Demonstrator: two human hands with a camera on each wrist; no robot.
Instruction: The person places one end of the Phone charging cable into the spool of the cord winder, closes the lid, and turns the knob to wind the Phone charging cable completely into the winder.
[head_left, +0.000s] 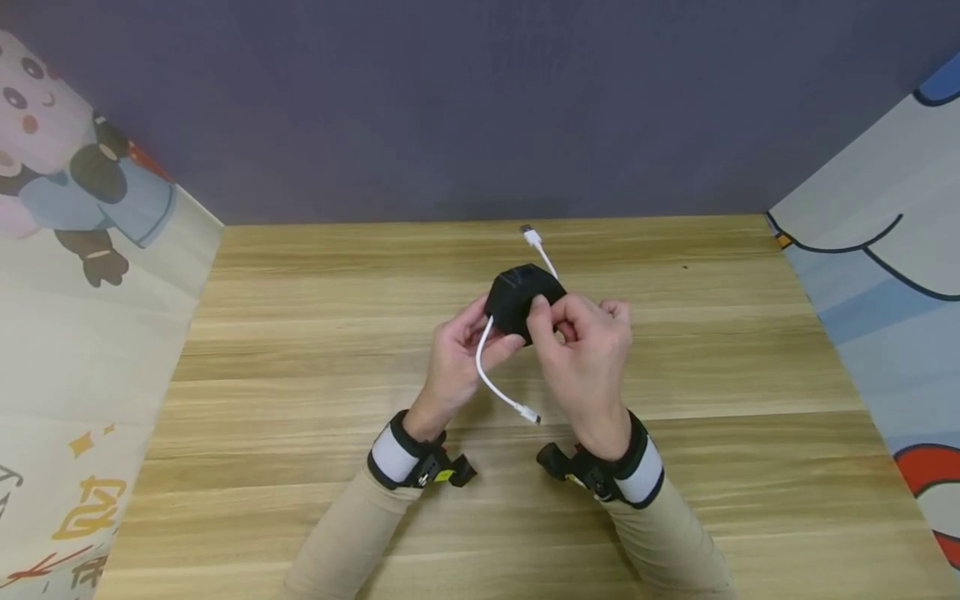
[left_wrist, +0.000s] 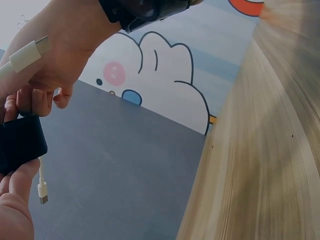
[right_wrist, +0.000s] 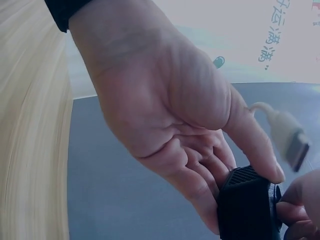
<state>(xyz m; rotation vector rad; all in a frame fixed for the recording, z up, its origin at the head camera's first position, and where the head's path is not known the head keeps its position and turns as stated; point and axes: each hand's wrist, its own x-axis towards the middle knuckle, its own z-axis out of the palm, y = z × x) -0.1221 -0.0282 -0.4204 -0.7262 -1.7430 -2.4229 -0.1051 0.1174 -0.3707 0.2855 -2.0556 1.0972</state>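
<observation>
A small faceted black case is held above the table between both hands; its exact kind is unclear. A short white USB cable comes out of it at two sides. The larger USB plug points away, while the smaller plug hangs toward me. My left hand grips the case from the left, thumb along its near side. With thumb and forefinger, my right hand pinches at the case's right face. In the right wrist view, ridges show on one side of the case.
Below the hands lies a wood-grain table. A dark grey panel rises at its far edge. Cartoon-printed walls stand at both sides. Each wrist wears a strap with a small camera.
</observation>
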